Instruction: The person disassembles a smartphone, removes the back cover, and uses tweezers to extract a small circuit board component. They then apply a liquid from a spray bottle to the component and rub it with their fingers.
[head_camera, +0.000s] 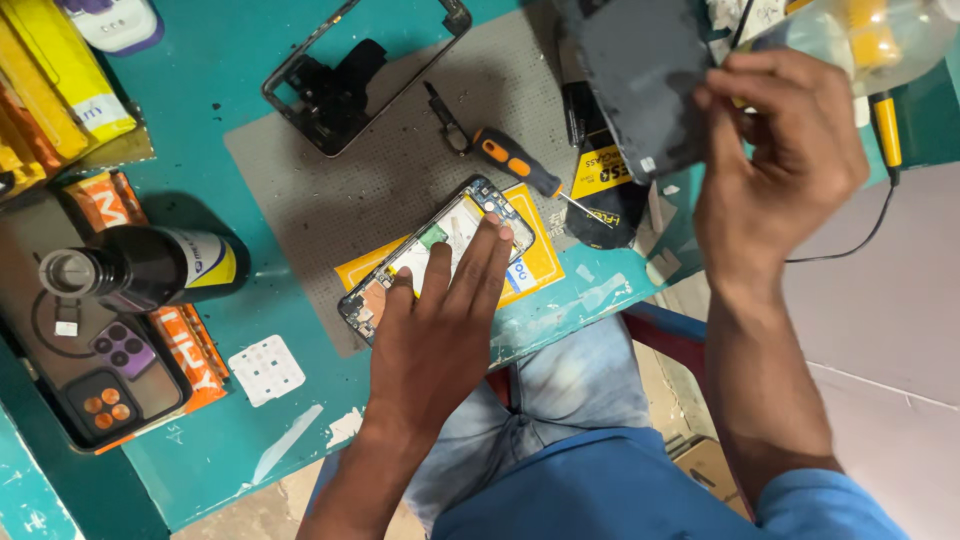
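We are pressing our left hand (432, 335) flat, fingers (478, 262) spread open and gripping nothing, on the opened smartphone body with its circuit boards showing (440, 240). That phone is lying on a yellow paper packet (535, 268) at the near edge of the grey perforated rubber work mat (400, 170), which is our landmark here. Our right hand (785, 165) is hanging above the mat's far right corner, its fingers (730, 100) curling closed around the edge of a dark grey flat phone back panel (640, 75) and holding it tilted in the air.

On the mat, just beyond the opened phone, an orange-and-black handled screwdriver (520, 168) is lying with black tweezers (447, 118) beside it. At the mat's far edge an empty black phone frame (340, 70) is resting. Left of the mat, on the teal painted bench (220, 90), a dark glass bottle with a yellow and white label (150, 268) is lying on its side, touching a clear-backed phone case with a black rim (80, 350). Nearer us than the bottle, a small white perforated square sheet (266, 369) is lying flat on the bench.
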